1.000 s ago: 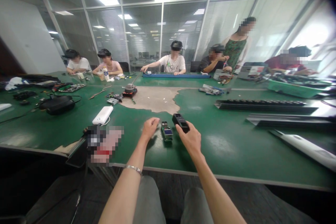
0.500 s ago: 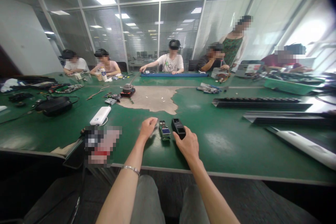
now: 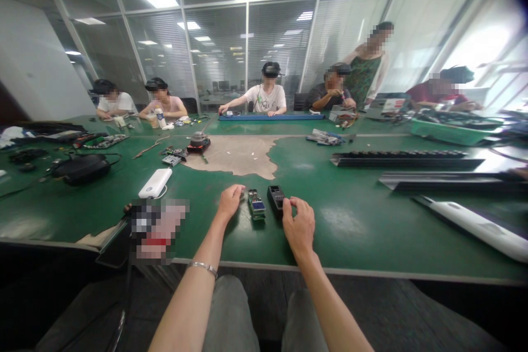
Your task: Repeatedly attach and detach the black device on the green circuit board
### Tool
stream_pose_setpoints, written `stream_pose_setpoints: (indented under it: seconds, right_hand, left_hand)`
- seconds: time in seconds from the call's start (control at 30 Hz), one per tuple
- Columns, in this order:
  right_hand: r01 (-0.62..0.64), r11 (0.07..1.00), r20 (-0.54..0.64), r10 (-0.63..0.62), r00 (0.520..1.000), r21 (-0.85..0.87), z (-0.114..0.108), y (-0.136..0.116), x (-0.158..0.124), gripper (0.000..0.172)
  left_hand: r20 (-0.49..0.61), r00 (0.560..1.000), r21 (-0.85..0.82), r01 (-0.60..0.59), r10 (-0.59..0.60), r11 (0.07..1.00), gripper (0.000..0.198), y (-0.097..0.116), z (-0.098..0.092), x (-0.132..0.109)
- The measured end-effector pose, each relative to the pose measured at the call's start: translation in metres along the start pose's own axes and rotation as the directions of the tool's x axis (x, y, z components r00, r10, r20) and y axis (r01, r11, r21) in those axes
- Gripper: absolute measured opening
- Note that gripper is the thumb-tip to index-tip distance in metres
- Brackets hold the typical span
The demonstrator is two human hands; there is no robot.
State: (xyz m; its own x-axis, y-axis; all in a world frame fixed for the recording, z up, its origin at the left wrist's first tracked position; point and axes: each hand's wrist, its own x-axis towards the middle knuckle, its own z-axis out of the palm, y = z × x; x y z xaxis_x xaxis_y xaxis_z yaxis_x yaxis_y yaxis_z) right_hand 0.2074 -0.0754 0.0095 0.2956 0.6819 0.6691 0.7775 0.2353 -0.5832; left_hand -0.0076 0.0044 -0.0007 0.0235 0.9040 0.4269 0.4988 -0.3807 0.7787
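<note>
Here, the right hand (image 3: 299,225) pinches a black device (image 3: 275,198); left hand (image 3: 230,201) fisted; a nudge could topple the small circuit board (image 3: 256,206).

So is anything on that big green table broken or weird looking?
Yes. The green table has a big tan patch in the middle where its green covering is torn away, with ragged edges. The near-left edge is peeling too. The small gadgets by the hands look fine.

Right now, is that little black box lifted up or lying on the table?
Lying on the green table: the black box rests flat, right hand touching its near end.
</note>
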Motion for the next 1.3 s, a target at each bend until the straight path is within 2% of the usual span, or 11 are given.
stream_pose_setpoints:
  seconds: [0.07,0.17,0.23,0.43,0.63,0.77,0.97,1.3]
  right_hand:
    - [0.009,1.000,0.017,-0.009,1.000,-0.012,0.002,0.000,0.000,0.036]
    - [0.026,0.998,0.058,-0.022,0.998,-0.058,0.007,0.003,-0.002,0.061]
    - [0.041,0.995,0.094,-0.033,0.995,-0.087,0.010,0.005,-0.003,0.067]
    - [0.015,0.994,0.160,0.002,0.987,-0.105,0.010,0.006,-0.006,0.049]
    - [-0.060,0.992,0.122,0.073,0.990,-0.108,0.004,-0.001,-0.004,0.049]
    - [-0.090,0.996,0.077,0.091,0.993,-0.016,-0.001,-0.018,0.000,0.050]
    - [-0.066,0.995,0.098,0.058,0.994,0.076,0.002,-0.056,0.008,0.049]
    - [-0.019,0.988,0.196,0.049,0.979,-0.152,0.013,-0.091,0.001,0.047]
  left_hand:
    - [-0.001,1.000,0.000,0.004,-0.004,1.000,0.036,0.001,0.000,0.000]
    - [0.000,1.000,0.005,0.002,-0.002,1.000,0.036,0.004,-0.002,-0.001]
    - [-0.001,1.000,0.009,-0.002,0.002,1.000,0.035,0.006,-0.002,-0.001]
    - [-0.002,1.000,0.005,0.008,-0.008,1.000,0.035,0.008,-0.002,-0.001]
    - [-0.007,1.000,-0.040,0.026,-0.026,0.999,0.038,0.006,-0.002,0.000]
    - [-0.027,0.998,-0.082,0.049,-0.051,0.995,0.043,0.004,-0.002,0.001]
    - [-0.039,0.997,-0.121,0.056,-0.061,0.991,0.046,0.002,-0.002,0.001]
    - [-0.038,0.997,-0.116,0.064,-0.069,0.991,0.049,0.006,-0.005,0.001]
